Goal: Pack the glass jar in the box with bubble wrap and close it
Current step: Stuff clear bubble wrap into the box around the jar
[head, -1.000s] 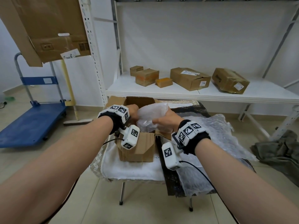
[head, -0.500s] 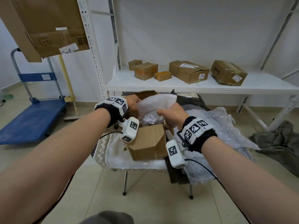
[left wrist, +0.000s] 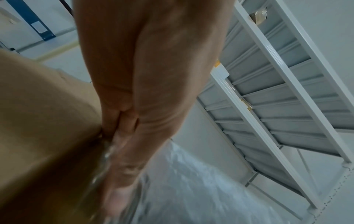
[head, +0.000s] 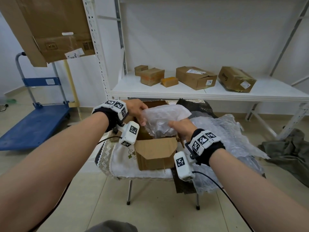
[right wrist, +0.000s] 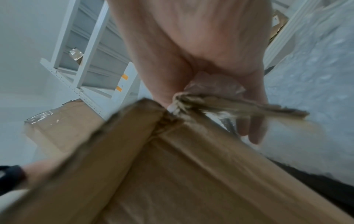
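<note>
An open brown cardboard box (head: 156,152) stands on a small cloth-covered table (head: 122,162), one corner flap turned toward me. A crumpled bubble wrap bundle (head: 164,114) sits in the box's mouth. My left hand (head: 142,118) grips its left side, thumb in front. My right hand (head: 173,125) grips its near right side. The glass jar is hidden. In the left wrist view, the left hand (left wrist: 118,151) lies along the bubble wrap (left wrist: 191,181) beside a box flap (left wrist: 38,121). In the right wrist view, the right hand (right wrist: 210,98) curls round a wad of bubble wrap (right wrist: 214,84) above the box (right wrist: 172,174).
A loose bubble wrap sheet (head: 234,136) covers the table's right side. A white shelf (head: 209,93) just behind carries several cardboard boxes (head: 195,77). A blue trolley (head: 33,124) stands at the left, and dark cloth (head: 287,153) lies on the floor at the right.
The box has turned so a corner faces me. Both hands keep hold of the bundle, which now spreads wider over the box's mouth. My view has tilted up a little.
</note>
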Action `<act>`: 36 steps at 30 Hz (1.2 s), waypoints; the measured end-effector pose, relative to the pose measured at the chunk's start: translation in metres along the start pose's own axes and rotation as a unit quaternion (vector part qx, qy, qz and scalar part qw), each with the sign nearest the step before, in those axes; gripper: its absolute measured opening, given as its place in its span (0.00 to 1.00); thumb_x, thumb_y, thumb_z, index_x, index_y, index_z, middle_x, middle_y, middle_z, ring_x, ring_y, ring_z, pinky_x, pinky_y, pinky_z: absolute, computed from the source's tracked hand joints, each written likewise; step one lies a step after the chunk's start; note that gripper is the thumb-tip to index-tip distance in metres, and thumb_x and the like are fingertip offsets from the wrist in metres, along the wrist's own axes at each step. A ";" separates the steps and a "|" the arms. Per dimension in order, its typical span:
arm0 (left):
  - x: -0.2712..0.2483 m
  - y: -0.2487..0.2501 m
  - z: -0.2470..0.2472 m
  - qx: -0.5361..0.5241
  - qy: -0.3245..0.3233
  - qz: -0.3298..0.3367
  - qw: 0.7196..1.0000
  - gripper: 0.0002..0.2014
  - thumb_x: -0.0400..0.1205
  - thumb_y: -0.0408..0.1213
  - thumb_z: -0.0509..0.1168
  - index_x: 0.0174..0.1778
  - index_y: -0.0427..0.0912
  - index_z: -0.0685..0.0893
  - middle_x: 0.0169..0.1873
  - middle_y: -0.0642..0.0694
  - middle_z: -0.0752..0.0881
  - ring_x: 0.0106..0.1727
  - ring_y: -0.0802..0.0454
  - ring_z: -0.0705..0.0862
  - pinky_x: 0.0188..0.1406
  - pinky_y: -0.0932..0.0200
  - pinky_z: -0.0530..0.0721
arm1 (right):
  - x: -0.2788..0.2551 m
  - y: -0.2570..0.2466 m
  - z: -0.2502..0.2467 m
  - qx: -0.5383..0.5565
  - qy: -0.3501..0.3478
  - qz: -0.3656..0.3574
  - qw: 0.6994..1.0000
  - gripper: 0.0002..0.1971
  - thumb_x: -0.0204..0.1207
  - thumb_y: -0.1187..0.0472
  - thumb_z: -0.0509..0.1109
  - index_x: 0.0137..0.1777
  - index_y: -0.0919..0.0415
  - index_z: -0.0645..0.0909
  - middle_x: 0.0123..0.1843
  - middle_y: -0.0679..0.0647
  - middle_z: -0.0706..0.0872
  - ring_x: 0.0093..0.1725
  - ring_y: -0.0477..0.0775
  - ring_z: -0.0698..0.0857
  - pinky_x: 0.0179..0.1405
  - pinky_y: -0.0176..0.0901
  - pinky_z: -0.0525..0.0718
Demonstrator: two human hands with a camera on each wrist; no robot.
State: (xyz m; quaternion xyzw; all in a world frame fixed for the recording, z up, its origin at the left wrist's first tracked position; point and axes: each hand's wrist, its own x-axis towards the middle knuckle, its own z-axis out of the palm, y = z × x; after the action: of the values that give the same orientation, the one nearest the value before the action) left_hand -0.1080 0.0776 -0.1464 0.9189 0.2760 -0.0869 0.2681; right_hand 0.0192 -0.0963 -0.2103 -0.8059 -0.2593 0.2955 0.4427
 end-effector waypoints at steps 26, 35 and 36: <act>-0.006 0.005 -0.008 -0.126 0.127 -0.009 0.984 0.14 0.87 0.38 0.56 0.57 0.36 0.84 0.50 0.38 0.86 0.49 0.42 0.84 0.51 0.50 0.84 | -0.025 -0.038 -0.034 0.150 0.136 -0.110 0.973 0.13 0.72 0.75 0.63 0.55 0.63 0.78 0.58 0.63 0.84 0.56 0.61 0.84 0.59 0.56 0.86; -0.005 0.011 -0.015 -0.155 0.230 0.028 0.961 0.10 0.86 0.39 0.61 0.54 0.41 0.86 0.51 0.46 0.82 0.49 0.50 0.78 0.41 0.60 0.78 | -0.024 -0.062 -0.019 -0.193 0.117 -0.258 0.940 0.12 0.77 0.73 0.59 0.57 0.69 0.80 0.52 0.61 0.83 0.52 0.59 0.84 0.54 0.50 0.86; -0.004 0.011 -0.017 -0.154 0.233 0.031 0.960 0.10 0.86 0.38 0.61 0.54 0.40 0.86 0.51 0.46 0.83 0.49 0.51 0.78 0.41 0.60 0.78 | -0.024 -0.064 -0.014 -0.236 0.094 -0.250 0.934 0.13 0.77 0.71 0.60 0.59 0.68 0.79 0.54 0.62 0.82 0.54 0.60 0.84 0.57 0.54 0.85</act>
State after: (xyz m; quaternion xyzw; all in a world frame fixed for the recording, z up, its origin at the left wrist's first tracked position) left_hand -0.1053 0.0771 -0.1261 0.8692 0.3124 0.1819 0.3374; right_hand 0.0030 -0.0900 -0.1429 -0.8200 -0.4723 0.0286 0.3221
